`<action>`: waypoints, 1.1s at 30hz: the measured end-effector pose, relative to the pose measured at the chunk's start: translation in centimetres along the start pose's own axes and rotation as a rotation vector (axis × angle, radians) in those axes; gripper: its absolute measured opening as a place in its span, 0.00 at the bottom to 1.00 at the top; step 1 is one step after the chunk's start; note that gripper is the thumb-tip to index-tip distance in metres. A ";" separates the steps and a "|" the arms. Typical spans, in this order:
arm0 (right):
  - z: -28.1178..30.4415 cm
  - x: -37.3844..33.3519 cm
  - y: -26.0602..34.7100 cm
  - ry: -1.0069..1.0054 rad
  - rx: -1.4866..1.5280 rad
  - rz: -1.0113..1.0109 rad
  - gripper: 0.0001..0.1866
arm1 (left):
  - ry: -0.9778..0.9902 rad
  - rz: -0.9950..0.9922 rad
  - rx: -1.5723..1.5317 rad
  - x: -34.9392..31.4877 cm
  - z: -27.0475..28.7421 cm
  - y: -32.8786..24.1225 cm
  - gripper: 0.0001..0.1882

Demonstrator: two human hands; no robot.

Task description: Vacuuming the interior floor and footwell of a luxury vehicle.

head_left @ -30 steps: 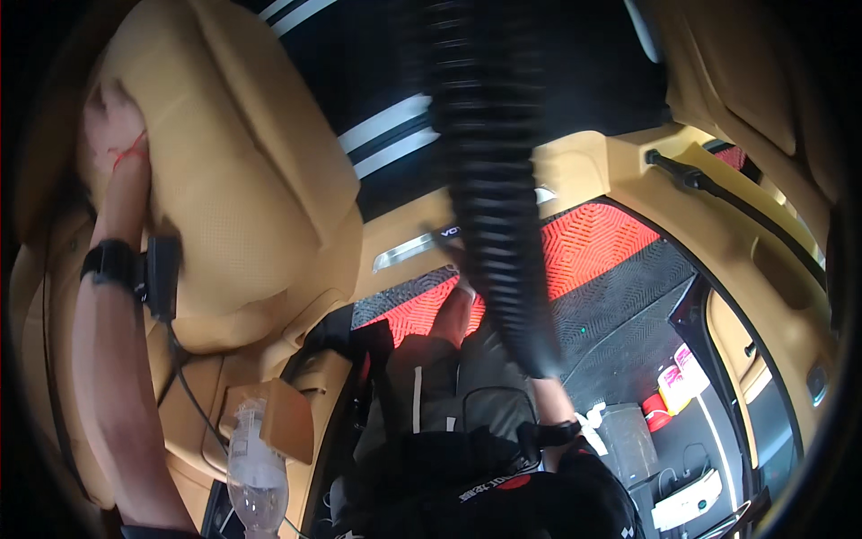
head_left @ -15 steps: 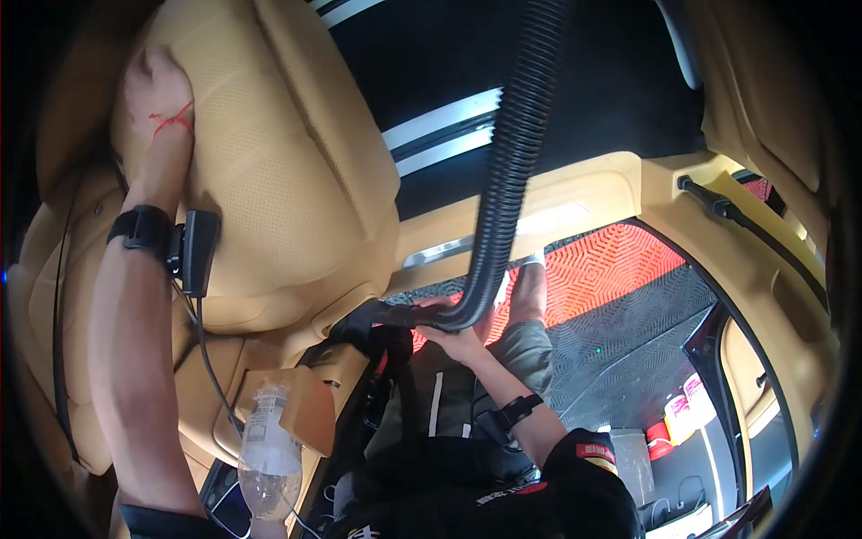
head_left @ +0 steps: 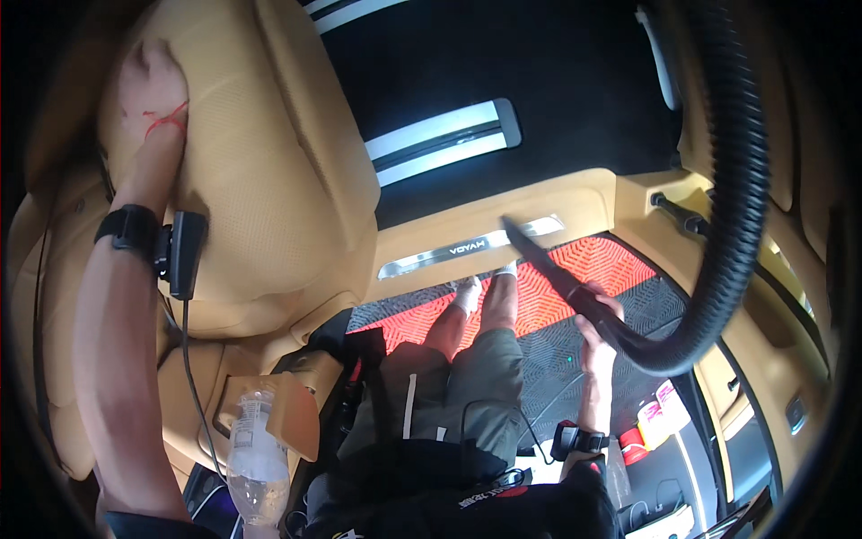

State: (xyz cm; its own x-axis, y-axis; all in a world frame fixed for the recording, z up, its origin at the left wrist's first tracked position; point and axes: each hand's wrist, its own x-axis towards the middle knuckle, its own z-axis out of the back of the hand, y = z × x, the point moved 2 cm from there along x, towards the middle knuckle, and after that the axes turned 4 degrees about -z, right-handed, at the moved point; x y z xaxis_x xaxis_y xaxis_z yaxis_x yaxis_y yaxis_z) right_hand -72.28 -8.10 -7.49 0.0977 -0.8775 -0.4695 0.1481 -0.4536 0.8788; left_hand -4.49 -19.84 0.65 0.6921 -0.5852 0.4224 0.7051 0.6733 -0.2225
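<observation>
My left hand [head_left: 154, 90] rests against the edge of a tan perforated leather car seat [head_left: 260, 171], its fingers bent over the edge and partly hidden. In my right hand [head_left: 600, 337] is a black vacuum nozzle [head_left: 548, 269], with the fingers wrapped round its grip. The narrow flat tip lies over the tan door sill, at its shiny metal sill plate [head_left: 431, 258]. From the grip, a thick ribbed hose [head_left: 736, 198] curves up to the right and out at the top.
Tan trim [head_left: 575, 202] borders the dark footwell [head_left: 539, 54] with its metal seat rails [head_left: 440, 148]. A clear bottle [head_left: 256, 458] stands at lower left by a tan flap [head_left: 292, 413]. Outside lies red and black floor matting [head_left: 575, 269], with a red and white container [head_left: 660, 418] beyond.
My right hand has swung right with the vacuum nozzle, whose tip is now over the sill plate. The hose has shifted right. My left hand stays on the seat.
</observation>
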 end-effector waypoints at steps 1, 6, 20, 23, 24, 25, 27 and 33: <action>0.3 0.5 0.6 -0.007 -0.014 0.023 0.28 | -0.011 0.005 0.009 -0.2 0.1 0.0 0.31; -2.8 3.8 3.6 0.006 -0.152 0.096 0.26 | -0.030 -0.001 0.020 -0.5 -0.1 -0.3 0.33; -11.9 13.4 12.1 0.117 -0.372 0.258 0.20 | -0.053 -0.038 -0.011 -2.7 -0.2 -1.5 0.29; -18.5 16.9 15.5 0.122 0.015 0.188 0.27 | -0.075 -0.044 0.016 -2.8 0.8 -1.2 0.28; -20.4 18.2 16.6 0.144 -0.047 0.191 0.30 | -0.055 -0.038 0.005 -2.7 1.2 -1.1 0.28; -22.4 19.6 17.4 0.168 -0.108 0.192 0.32 | -0.057 -0.027 0.014 -2.5 1.6 -0.9 0.28; -24.4 22.2 17.1 0.201 -0.294 0.318 0.25 | -0.034 -0.033 -0.009 -2.6 1.4 -1.9 0.28; -25.6 22.3 15.8 0.136 -0.306 0.344 0.29 | 0.006 -0.018 0.030 -2.9 1.5 -1.9 0.26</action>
State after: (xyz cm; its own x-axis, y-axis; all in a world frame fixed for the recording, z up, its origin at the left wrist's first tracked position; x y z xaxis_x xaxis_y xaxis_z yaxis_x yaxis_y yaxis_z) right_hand -42.61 -30.90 -6.25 0.3168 -0.9311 -0.1810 0.3654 -0.0563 0.9291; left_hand -8.07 -18.78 1.23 0.6807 -0.6000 0.4203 0.7124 0.6759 -0.1890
